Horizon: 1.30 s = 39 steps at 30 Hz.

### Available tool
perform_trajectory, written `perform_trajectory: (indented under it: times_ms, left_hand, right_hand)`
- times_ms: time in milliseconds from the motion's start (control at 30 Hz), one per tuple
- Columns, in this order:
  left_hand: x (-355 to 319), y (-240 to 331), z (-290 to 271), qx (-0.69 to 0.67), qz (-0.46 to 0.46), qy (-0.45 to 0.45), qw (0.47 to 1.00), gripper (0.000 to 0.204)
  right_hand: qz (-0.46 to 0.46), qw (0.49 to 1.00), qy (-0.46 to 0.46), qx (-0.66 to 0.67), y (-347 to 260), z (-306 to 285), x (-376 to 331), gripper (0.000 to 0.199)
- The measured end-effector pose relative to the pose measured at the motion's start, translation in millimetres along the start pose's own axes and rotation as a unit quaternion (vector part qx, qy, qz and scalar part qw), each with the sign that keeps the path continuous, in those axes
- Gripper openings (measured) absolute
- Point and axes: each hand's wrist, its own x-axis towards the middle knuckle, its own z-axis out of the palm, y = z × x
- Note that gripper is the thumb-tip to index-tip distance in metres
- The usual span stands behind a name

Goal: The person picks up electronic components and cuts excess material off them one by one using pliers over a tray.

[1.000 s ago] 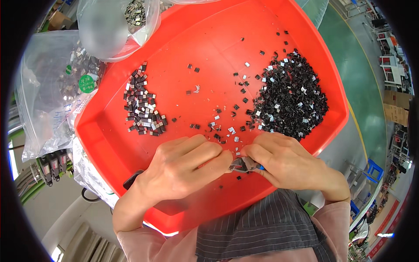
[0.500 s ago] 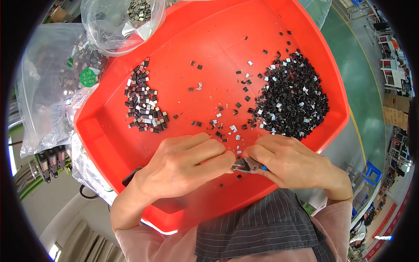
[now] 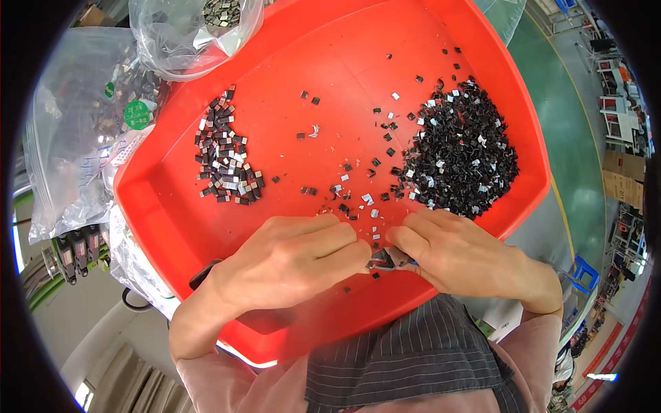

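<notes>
My left hand (image 3: 296,260) and my right hand (image 3: 468,258) meet over the near side of a red tray (image 3: 275,69). The right fingers are closed around a small metal tool (image 3: 383,261), possibly pliers; its full shape is hidden. Against the tool's other end, the left fingers are pinched together, hiding whatever they hold. Just beyond the hands lie loose black pieces and white scraps (image 3: 368,199). To the left rests a pile of small black blocks with metallic ends (image 3: 227,158). A larger heap of black fragments mixed with white bits (image 3: 461,148) fills the right side.
A clear bag of small metallic parts (image 3: 222,14) overlaps the tray's far left rim. Beside it lies another clear bag (image 3: 76,138) with green stickers. A dark object (image 3: 204,274) sits at the left rim by my wrist. A blue stool (image 3: 586,274) stands off to the right.
Both hands keep nearly the same pose around the tool. The right hand has shifted very slightly to the right, and the blue part beside its fingers is less visible. The piles look unchanged.
</notes>
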Motion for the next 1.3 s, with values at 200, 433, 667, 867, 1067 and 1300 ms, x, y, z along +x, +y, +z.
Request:
perform_trajectory:
  times_ms: [200, 433, 667, 867, 1067, 1300]
  left_hand:
    - [-2, 3, 5, -0.019, 0.007, -0.05, 0.999, 0.014]
    - [-2, 8, 8, 0.012, 0.002, -0.011, 1.0, 0.018]
    - [-1, 18, 7, 0.247, 0.067, 0.088, 0.963, 0.02]
    - [0, 16, 9, 0.203, 0.049, 0.119, 0.971, 0.024]
    - [3, 9, 8, 0.114, 0.024, 0.101, 0.988, 0.017]
    - [1, 9, 5, 0.059, 0.005, 0.065, 0.996, 0.018]
  right_hand:
    - [-0.009, 0.998, -0.043, -0.049, 0, 3, -8, 0.015]
    - [0.005, 0.998, -0.053, -0.042, -4, 2, -16, 0.017]
    - [0.026, 0.993, -0.028, 0.112, -11, -2, -15, 0.027]
    - [0.032, 0.992, -0.006, 0.12, -12, -3, -12, 0.027]
    - [0.033, 0.996, -0.017, 0.084, -9, -9, -10, 0.023]
    - [0.024, 0.998, -0.011, 0.055, -7, -9, -9, 0.019]
